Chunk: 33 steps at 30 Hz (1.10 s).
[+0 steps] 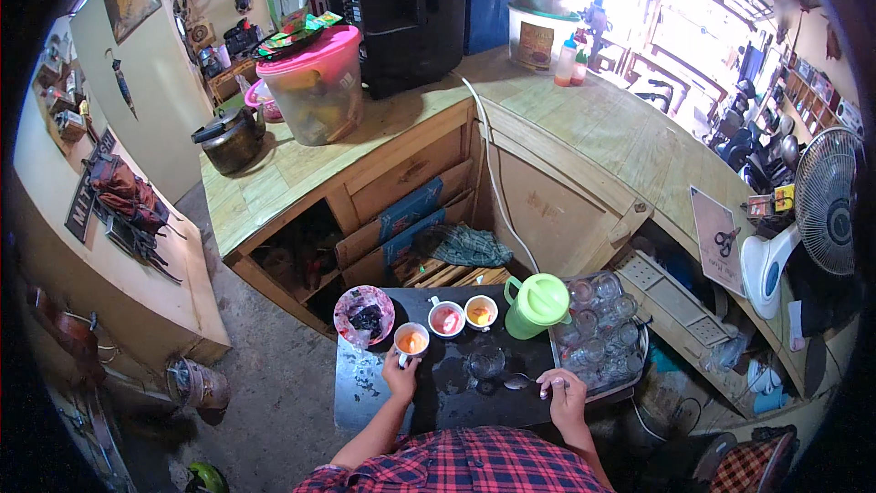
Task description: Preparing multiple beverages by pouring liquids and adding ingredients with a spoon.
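Note:
My left hand (401,377) is closed on a white cup (411,354) with something orange in it, at the left of the dark table (447,406). Beyond it stand a white cup with pink contents (446,319) and another with yellow-orange contents (480,312). My right hand (561,387) is closed round the handle of a metal spoon (517,382), whose bowl points left over the tabletop. A clear glass (486,362) sits between my hands. The light green lidded pitcher (537,307) is past my right hand, beside a tray (644,367) of several upturned-looking glasses (598,329).
A pink-rimmed tub (364,315) with a dark bag inside stands at the table's far left. Behind runs an L-shaped wooden counter (584,119) bearing a kettle (230,141), a pink-lidded bucket (319,91) and a black speaker (401,18). At right is a fan (829,201); a white cable (500,173) hangs down.

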Each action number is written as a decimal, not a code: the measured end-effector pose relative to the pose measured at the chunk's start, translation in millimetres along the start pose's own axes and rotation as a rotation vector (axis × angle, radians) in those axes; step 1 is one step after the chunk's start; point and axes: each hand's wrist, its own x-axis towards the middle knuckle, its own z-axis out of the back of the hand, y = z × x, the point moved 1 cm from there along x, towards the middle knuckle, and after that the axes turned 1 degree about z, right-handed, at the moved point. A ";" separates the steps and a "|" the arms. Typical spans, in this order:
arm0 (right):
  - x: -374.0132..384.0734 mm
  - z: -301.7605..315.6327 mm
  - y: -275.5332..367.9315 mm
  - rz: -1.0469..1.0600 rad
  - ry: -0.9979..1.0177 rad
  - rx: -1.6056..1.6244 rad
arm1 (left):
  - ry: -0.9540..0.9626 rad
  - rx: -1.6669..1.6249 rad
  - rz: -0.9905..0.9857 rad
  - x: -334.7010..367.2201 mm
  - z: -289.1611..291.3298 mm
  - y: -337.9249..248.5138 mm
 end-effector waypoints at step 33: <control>-7.9 -59.7 96.0 0.577 -0.049 0.118 | 0.419 -0.144 -0.555 -48.3 53.9 -251.5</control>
